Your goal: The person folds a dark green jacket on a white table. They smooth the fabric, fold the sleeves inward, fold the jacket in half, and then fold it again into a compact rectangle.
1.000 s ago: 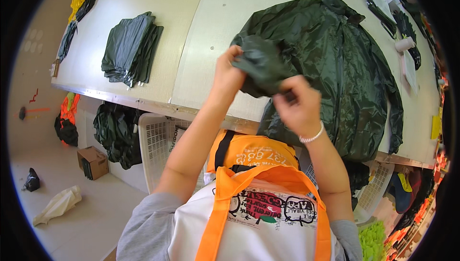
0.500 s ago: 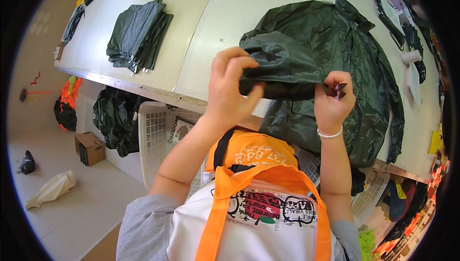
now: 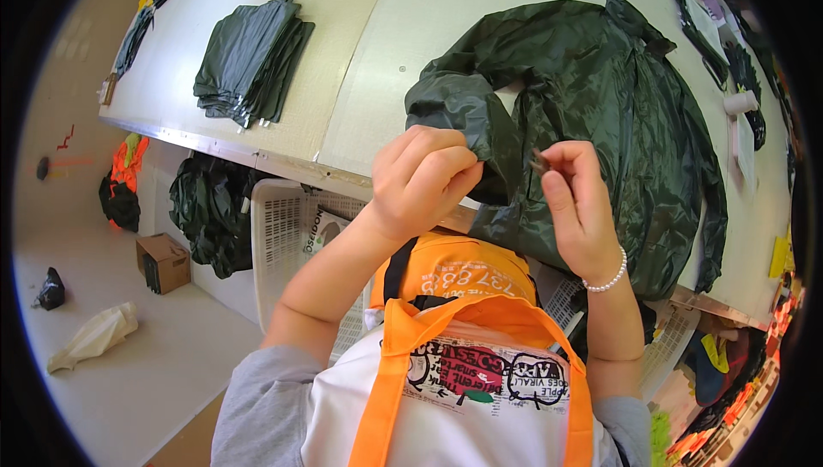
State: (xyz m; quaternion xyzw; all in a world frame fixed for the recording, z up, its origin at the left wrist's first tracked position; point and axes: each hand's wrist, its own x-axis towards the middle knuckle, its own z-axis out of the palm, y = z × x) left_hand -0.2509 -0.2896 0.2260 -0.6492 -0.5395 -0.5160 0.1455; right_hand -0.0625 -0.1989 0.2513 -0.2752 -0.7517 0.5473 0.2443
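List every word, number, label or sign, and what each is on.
White apron: bold dark lettering, wording not copied; finest lines too small to read.
Orange cloth: large pale digits, not copied; smaller characters too small.
Sheet in the white basket: dark capitals, not copied.
White paper at right: any print too small to read.

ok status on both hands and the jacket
Left hand closed on the sleeve. Right hand pinching a small blurred item. Dark green jacket spread on table. Folded stack left, out of the way.
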